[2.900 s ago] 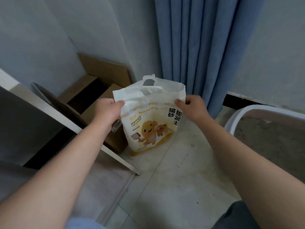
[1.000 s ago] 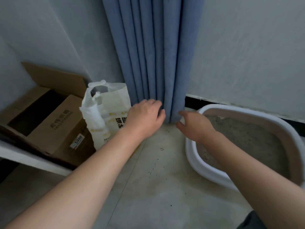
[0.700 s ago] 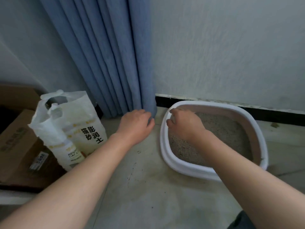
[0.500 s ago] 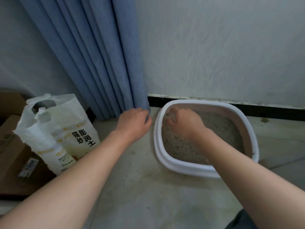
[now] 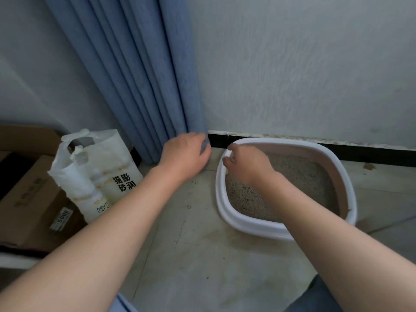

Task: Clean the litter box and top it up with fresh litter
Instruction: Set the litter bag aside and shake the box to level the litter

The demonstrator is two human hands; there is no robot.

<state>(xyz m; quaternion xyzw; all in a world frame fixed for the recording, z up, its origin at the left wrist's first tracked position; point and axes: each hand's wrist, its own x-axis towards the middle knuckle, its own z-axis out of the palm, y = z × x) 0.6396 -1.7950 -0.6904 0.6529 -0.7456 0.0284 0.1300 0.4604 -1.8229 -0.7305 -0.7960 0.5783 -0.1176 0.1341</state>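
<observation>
Starting far left of the fingers: a cardboard box (image 5: 29, 199) is noted, open, on the floor (image 5: 202, 255). Just right of it the litter bag (image 5: 96, 174) is stood upright with its top torn open, well left of both hands. It is judged to be parked within reach for the top-up, which is not yet begun.

The curtain (image 5: 139, 75) hangs between the bag and the hands. The left hand (image 5: 185, 155) is laid on its hem, fingers bent against the cloth; whether the cloth is pinched or only pushed cannot be told. Probably the fabric is being held clear of the tray. Stray grains are scattered on the floor just below this hand.

Just right of those fingers, the right hand (image 5: 247, 165) is curled over the far-left corner of the litter box (image 5: 245, 224), with the rim grasped, likely so the box can be drawn off the wall. Grey litter (image 5: 310, 176) lies inside, right of the fingers.
</observation>
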